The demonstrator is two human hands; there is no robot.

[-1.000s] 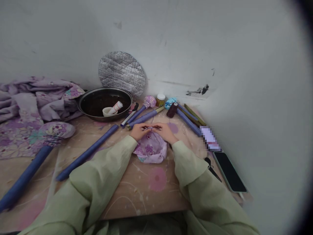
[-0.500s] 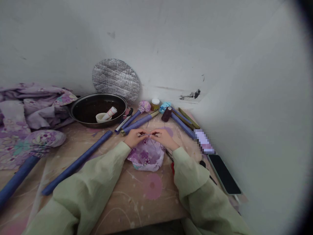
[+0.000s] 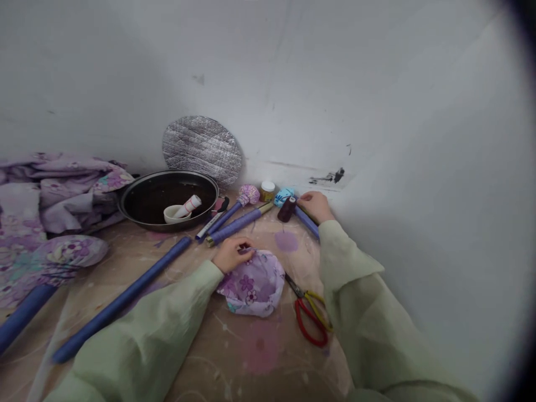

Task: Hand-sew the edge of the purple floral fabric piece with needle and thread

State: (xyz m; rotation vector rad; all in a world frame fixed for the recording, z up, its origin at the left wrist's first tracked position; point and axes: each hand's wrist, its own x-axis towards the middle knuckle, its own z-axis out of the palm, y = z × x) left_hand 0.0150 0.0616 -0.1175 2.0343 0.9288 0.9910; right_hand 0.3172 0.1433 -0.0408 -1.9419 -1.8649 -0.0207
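My left hand [image 3: 233,254] is closed in a pinch on the upper edge of a lilac floral cloth piece [image 3: 253,282], which lies gathered on the table. My right hand [image 3: 315,206] is up by the wall with fingers pressed together. It is just right of a dark maroon thread spool [image 3: 287,210] and a blue fabric-covered ball head [image 3: 285,196]. What those fingers hold, if anything, is too small to make out. Scissors [image 3: 310,315] with one red and one yellow handle lie right of the cloth.
A dark pan [image 3: 146,224] holds a small white cup [image 3: 176,214]. Behind it leans a silver foil disc [image 3: 203,149]. Blue-wrapped sticks [image 3: 125,298], a marker [image 3: 211,224] and a white-lidded jar [image 3: 267,191] lie around. Floral fabric [image 3: 62,190] is heaped left. The wall borders the right side.
My right hand has left the cloth and moved up and right towards the wall, uncovering the scissors. My left hand still pinches the cloth. The view has shifted slightly.
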